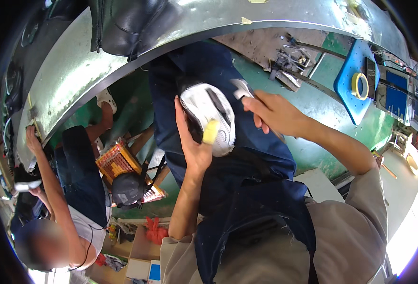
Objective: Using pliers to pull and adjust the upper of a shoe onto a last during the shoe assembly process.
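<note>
A shoe (209,116) rests over my lap with its white underside facing up and dark material along its edges. My left hand (195,146) is closed around its left side and near end, with a yellow wrap on the thumb. To the right of the shoe, my right hand (277,113) grips a hammer (241,89). Its pale metal head is smeared by motion and stands apart from the shoe. The handle is mostly hidden in the fist. A dark blue apron (261,146) covers my legs below both hands.
A curved metal worktop (76,92) runs across the far side, with a black leather boot (128,26) on it. At right, a yellow tape roll (360,86) sits on a blue perforated board (351,106). Left, a co-worker (81,208) sits near a woven stool (124,163).
</note>
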A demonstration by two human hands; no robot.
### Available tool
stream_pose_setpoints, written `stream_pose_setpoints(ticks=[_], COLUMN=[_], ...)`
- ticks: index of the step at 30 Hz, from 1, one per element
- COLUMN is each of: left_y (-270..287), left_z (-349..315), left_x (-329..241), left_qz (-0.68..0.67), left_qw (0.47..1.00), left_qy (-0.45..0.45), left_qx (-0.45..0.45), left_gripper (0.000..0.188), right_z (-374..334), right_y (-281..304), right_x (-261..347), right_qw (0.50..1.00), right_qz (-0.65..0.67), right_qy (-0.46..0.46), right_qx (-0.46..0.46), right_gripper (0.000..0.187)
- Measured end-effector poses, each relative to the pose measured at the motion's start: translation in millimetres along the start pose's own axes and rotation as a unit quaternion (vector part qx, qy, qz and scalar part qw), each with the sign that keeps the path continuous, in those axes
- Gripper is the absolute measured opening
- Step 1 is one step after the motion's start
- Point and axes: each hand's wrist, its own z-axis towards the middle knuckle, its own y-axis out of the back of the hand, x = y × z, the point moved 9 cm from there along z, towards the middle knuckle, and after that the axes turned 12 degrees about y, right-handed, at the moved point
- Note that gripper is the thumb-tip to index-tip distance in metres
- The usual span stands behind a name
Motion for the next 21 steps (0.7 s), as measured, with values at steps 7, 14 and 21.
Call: stream_pose_setpoints(ticks=[7, 14, 21], left_y=[-19.9, -14.8, -27.6], left_z=[-56.0, 30.5, 33.7], left_x=[-134.3, 23.0, 43.7], left_qz=[0.212, -0.213, -0.363], left_qw=[0.894, 0.913, 0.895], left_qy=[-0.382, 0.346, 0.256], left_qx=[0.099, 0.019, 0.046], left_gripper=[0.043, 0.072, 0.061], right_z=[-6.3, -16.1, 10.1], right_y=[12.5, 30.6, -20.0], right_x=[-30.9, 76.0, 30.8], right_qw=[0.939, 0.951, 0.940], right_qz=[0.343, 0.092, -0.238], right_qy=[0.008, 0.263, 0.245], right_qx=[0.002, -0.135, 0.028], right_gripper=[0.072, 0.045, 0.032])
